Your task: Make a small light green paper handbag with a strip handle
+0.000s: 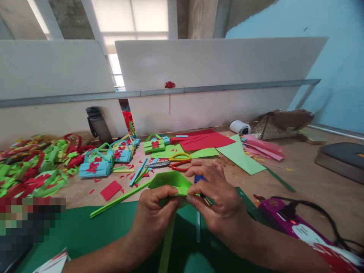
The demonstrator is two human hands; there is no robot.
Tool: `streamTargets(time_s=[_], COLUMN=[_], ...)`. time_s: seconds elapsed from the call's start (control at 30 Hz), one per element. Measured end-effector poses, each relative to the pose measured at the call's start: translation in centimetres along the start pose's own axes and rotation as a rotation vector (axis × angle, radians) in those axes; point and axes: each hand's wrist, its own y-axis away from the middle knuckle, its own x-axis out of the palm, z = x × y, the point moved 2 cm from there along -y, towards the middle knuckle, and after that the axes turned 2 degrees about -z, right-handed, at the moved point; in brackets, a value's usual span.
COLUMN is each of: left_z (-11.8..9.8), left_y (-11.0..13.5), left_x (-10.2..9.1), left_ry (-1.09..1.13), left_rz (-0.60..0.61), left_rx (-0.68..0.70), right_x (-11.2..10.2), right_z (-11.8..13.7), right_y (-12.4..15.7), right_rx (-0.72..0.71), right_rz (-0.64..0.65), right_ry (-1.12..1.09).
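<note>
Both hands meet over a dark green sheet [85,231] at the table's near edge. My left hand [155,214] pinches the lower edge of a folded light green paper piece [170,181], its fingers curled shut on it. My right hand [216,197] grips the same piece from the right, and a blue pen-like tool [200,178] pokes out between its fingers. A long light green strip [167,242] hangs down under the hands.
Scissors [173,162] with yellow and red handles lie just behind the hands. Small blue and green paper baskets [96,167] with red flowers stand at left beside a heap of paper strips [31,167]. Red [204,141], green [239,153] and pink sheets [263,148] lie behind; a purple device [280,218] with a cable lies right.
</note>
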Motion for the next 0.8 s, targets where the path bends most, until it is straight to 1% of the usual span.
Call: streamTargets(time_s=[0.2, 0.3, 0.5, 0.6, 0.73, 0.8], left_z=[-0.1, 0.0, 0.1, 0.1, 0.1, 0.1], left_y=[0.2, 0.1, 0.2, 0.1, -0.4, -0.7], left_x=[-0.1, 0.0, 0.1, 0.2, 0.3, 0.2], left_ry=[-0.032, -0.052, -0.108, -0.087, -0.037, -0.042], left_rz=[0.016, 0.018, -0.033, 0.012, 0.121, 0.136], left_rx=[-0.097, -0.089, -0.04, -0.062, -0.17, -0.198], right_x=[0.2, 0.2, 0.5, 0.7, 0.9, 1.0], right_z=[0.3, 0.3, 0.5, 0.6, 0.1, -0.1], right_y=[0.3, 0.5, 0.7, 0.9, 1.0, 1.0], right_rx=[0.039, 0.02, -0.046, -0.054, 0.01, 0.028], right_rz=[0.031, 0.047, 0.093, 0.104, 0.152, 0.167], right_ry=[0.018, 0.07, 0.15, 0.155, 0.166, 0.162])
